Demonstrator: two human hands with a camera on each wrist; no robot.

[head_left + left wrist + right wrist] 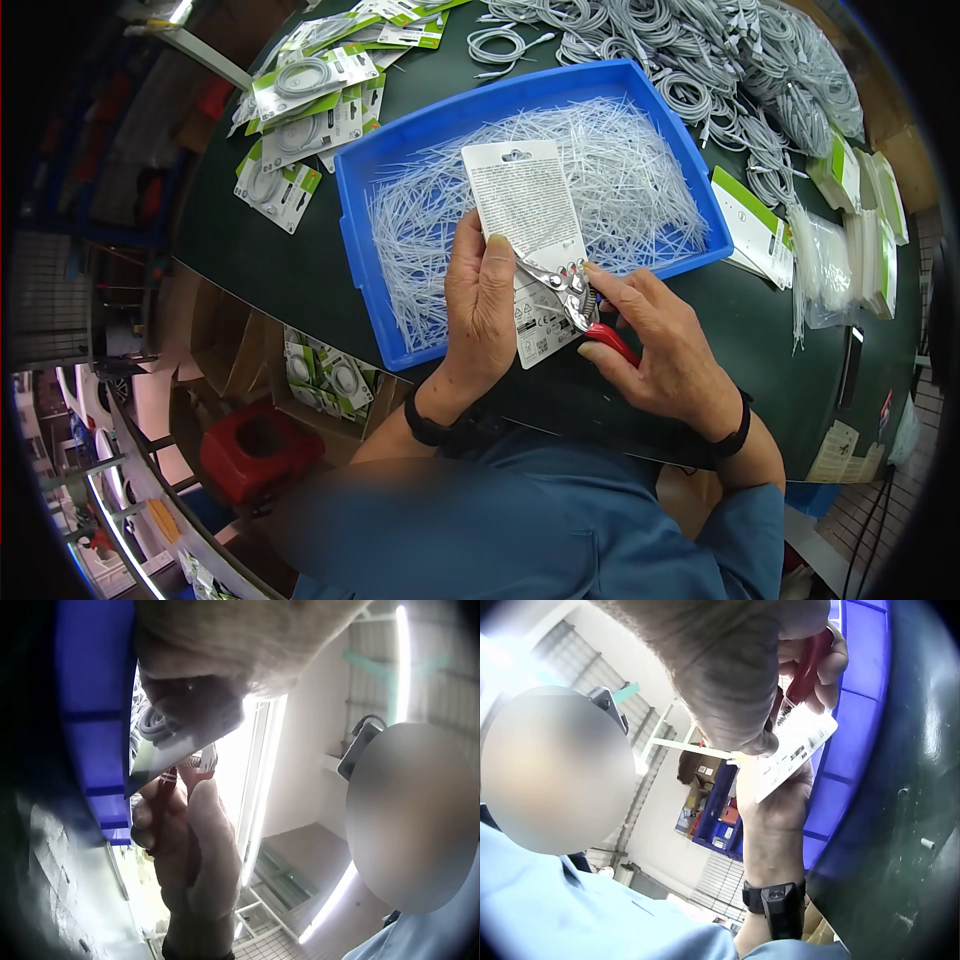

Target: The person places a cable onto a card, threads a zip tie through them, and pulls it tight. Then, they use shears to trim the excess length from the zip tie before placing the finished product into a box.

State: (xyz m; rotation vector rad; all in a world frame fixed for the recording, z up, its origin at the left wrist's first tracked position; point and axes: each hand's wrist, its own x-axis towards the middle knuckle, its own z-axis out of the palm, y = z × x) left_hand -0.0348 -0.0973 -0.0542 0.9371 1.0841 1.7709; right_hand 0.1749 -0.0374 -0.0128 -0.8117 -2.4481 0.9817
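Centre of the head view: the left hand (482, 300) pinches a white backing card (528, 240), printed back up, over the blue tray (355, 240) so offcuts would drop in. The right hand (665, 345) grips red-handled cutters (580, 305) at the card's lower edge.

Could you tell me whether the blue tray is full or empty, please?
Neither: the blue tray holds a loose, thin layer of clear plastic ties, with bare blue floor showing between them.
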